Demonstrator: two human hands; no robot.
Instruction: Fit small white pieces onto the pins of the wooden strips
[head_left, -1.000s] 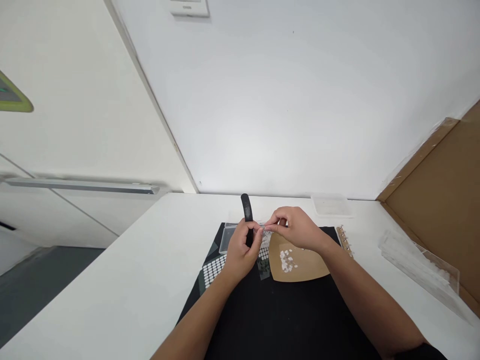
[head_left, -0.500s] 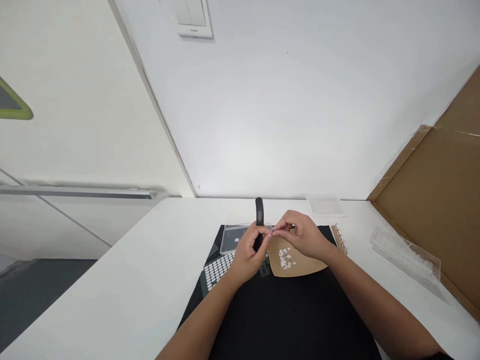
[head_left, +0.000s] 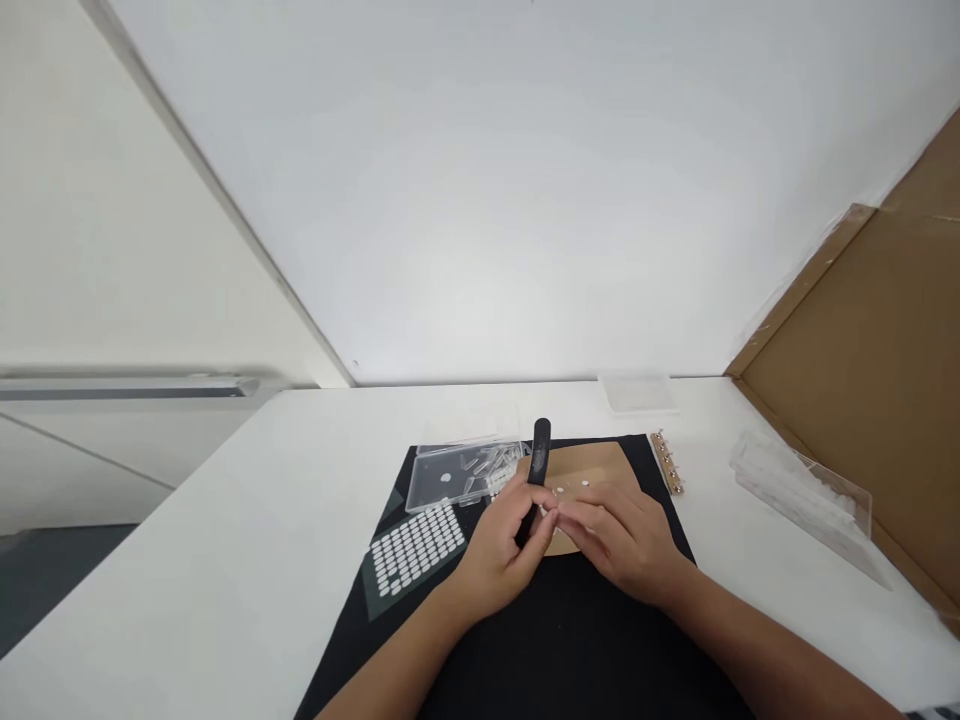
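Observation:
My left hand point(head_left: 495, 545) is closed around a black curved stick point(head_left: 540, 450), which points up between thumb and fingers. My right hand point(head_left: 630, 540) is in a pinch, its fingertips meeting those of my left hand. Whatever lies between the fingertips is too small to make out. Beneath the hands is a piece of brown paper point(head_left: 611, 462) bearing small white bits point(head_left: 586, 483), partly covered by my right hand. Left of my left hand lies a dark sheet of white round dots point(head_left: 416, 548). Behind it stands a clear box point(head_left: 424, 485) with clear slender pieces point(head_left: 499, 462).
A black mat point(head_left: 600, 650) covers the front of the white table point(head_left: 247, 530). Right of the mat lies a wooden strip with metal pins point(head_left: 666, 463). A clear lid point(head_left: 637, 393) is near the wall, and a filled clear container point(head_left: 806, 500) sits by the cardboard point(head_left: 862, 380).
Both hands have come lower and closer together, and my right hand now covers more of the brown paper and white bits. The view has shifted, showing more of the dotted sheet and clear box.

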